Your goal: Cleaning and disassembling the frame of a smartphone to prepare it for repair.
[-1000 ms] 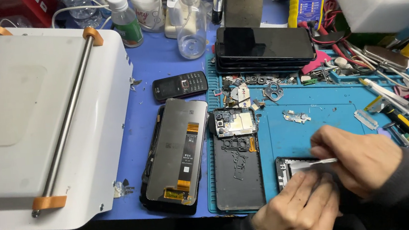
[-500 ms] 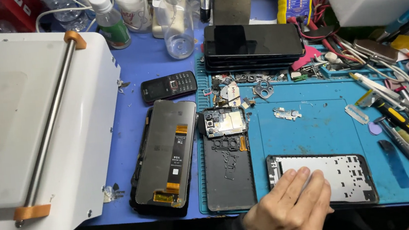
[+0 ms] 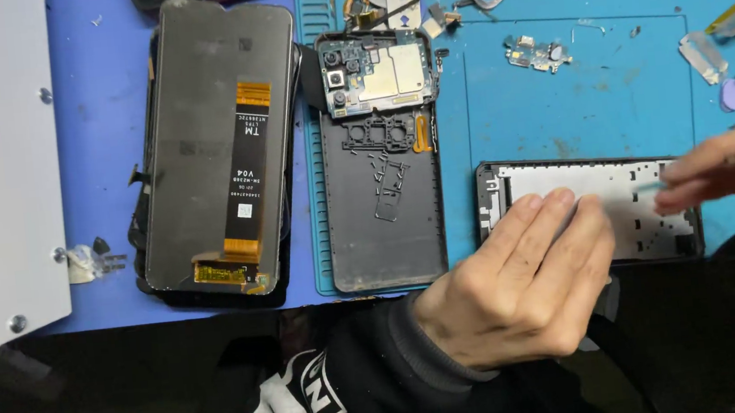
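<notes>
1. Clearly, the left hand (image 3: pixel 519 286) is lying flat, fingers spread and gripping nothing, pressing on the phone frame (image 3: pixel 588 208) to keep it steady against the blue mat (image 3: pixel 556 116).
2. Meanwhile the right hand (image 3: pixel 732 171) is reaching in from the right edge, fingertips pinched together over the frame's right part; it seems to be holding something thin, though blur is hiding what.
3. The frame is sitting at the mat's near right corner, close to the person for easy reach.
4. Left of it, a back cover (image 3: pixel 382 200) carrying a circuit board (image 3: pixel 377 71) and a face-down screen panel (image 3: pixel 218 149) are lying parallel on the worktop (image 3: pixel 97 98), out of the way.
</notes>
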